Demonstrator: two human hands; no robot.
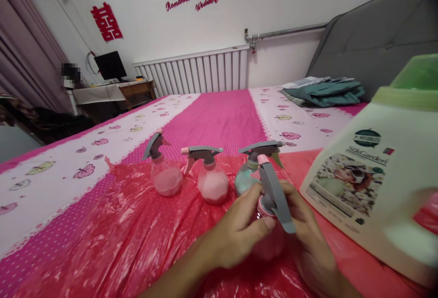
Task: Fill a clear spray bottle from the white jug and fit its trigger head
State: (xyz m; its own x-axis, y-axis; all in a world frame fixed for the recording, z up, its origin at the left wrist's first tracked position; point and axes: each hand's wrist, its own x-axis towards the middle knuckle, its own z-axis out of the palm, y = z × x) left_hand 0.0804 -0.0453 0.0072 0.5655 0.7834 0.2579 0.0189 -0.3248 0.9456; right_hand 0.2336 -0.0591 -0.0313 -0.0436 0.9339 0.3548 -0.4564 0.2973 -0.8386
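Close in front of me a pink spray bottle point(268, 243) with a grey trigger head stands between my hands. My left hand point(239, 225) grips its neck, thumb and fingers around the pink collar. On the other side my right hand point(304, 229) wraps the bottle, its fingers partly hidden behind the grey head. Just beyond is a green spray bottle point(244, 178), partly covered by my left fingers. Two more pink-tinted spray bottles, a middle one point(212, 187) and a left one point(167, 179), stand upright on the red plastic sheet point(137, 225).
A large detergent jug point(369, 165) with a green cap stands close on the right. Folded clothes point(325, 91) lie on the bed point(222, 115) near the grey headboard point(386, 33). A radiator point(201, 74) lines the wall; a desk with a monitor point(110, 65) is far left.
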